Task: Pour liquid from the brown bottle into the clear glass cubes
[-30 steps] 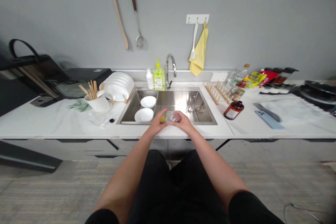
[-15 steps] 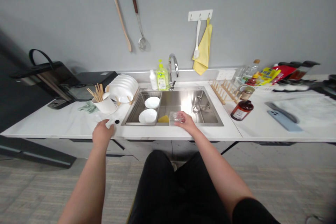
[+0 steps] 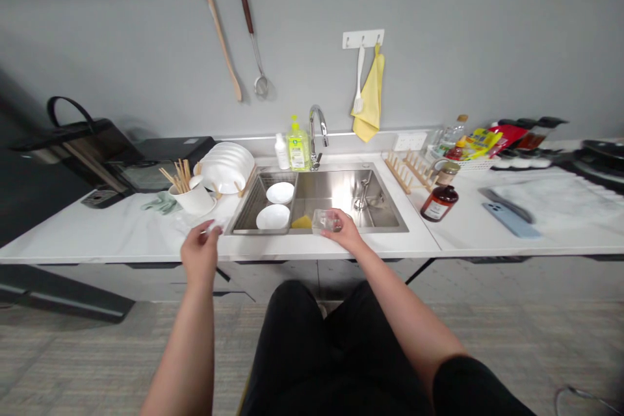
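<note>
My right hand [image 3: 345, 231] grips a clear glass container [image 3: 324, 221] at the front rim of the stainless steel sink [image 3: 336, 192]. A yellow sponge [image 3: 301, 222] lies in the sink just left of that container, beside a wire rack holding white bowls [image 3: 273, 216]. My left hand [image 3: 199, 252] is over the counter's front edge, left of the sink. Its fingers pinch a small translucent item [image 3: 210, 229], too blurred to name.
A mug of wooden chopsticks [image 3: 193, 200] and stacked white plates [image 3: 227, 169] stand left of the sink. Behind it are a green soap bottle [image 3: 298, 149] and a chrome faucet [image 3: 318, 133]. A wooden plate rack [image 3: 407, 172] and a brown jar [image 3: 436, 203] stand to the right.
My left hand has let go of the sponge, now in the sink, and moved left to the small item. The right hand stays on the container, which has moved onto the sink's front rim.
</note>
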Demonstrator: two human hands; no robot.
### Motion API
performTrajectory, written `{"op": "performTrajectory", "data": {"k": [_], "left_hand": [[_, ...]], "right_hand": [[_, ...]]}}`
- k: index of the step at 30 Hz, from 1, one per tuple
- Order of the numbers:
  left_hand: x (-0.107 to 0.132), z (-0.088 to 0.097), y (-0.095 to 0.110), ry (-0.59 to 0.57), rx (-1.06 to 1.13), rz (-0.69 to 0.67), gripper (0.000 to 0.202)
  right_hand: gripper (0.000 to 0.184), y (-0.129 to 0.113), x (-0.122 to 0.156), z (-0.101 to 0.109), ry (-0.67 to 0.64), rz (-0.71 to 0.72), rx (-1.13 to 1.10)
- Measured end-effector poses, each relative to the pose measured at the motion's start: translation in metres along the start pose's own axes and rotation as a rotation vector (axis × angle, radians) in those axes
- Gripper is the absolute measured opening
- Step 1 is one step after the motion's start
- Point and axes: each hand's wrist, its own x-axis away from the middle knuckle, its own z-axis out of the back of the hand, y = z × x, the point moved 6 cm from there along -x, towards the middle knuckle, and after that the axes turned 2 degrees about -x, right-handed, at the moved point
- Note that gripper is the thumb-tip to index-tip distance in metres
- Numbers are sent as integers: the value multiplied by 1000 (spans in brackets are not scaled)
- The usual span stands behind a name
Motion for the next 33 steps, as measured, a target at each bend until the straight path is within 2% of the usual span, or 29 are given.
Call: {"op": "performTrajectory", "data": {"k": [2, 4, 6, 9, 14, 19, 22, 26, 29, 33], "left_hand": [[39, -28, 45, -263, 231, -128, 57], [77, -48, 91, -476, 295, -297, 45], [107, -58, 128, -586, 251, -461, 34], [130, -61, 160, -642, 141, -609, 27], [145, -68, 184, -724, -20, -721, 23], [168, -76, 213, -834, -231, -839, 13], [178, -75, 229, -838, -313, -885, 15], [186, -72, 234, -874, -340, -879, 15], [190, -68, 232, -897, -276, -911, 14], [202, -61, 234, -969, -57, -1061, 54]], "right_hand": [[77, -13, 22, -2, 17, 53, 60], [80, -27, 48, -2, 27, 96, 127], [78, -41, 70, 1, 37, 129, 186], [77, -60, 93, 12, 49, 167, 232], [77, -81, 110, 25, 48, 215, 259], [77, -101, 122, 12, 30, 260, 299], [74, -114, 128, 8, 74, 248, 292], [75, -134, 137, 10, 95, 258, 284], [74, -145, 141, 13, 87, 272, 311], [70, -150, 145, 13, 71, 270, 322]]}}
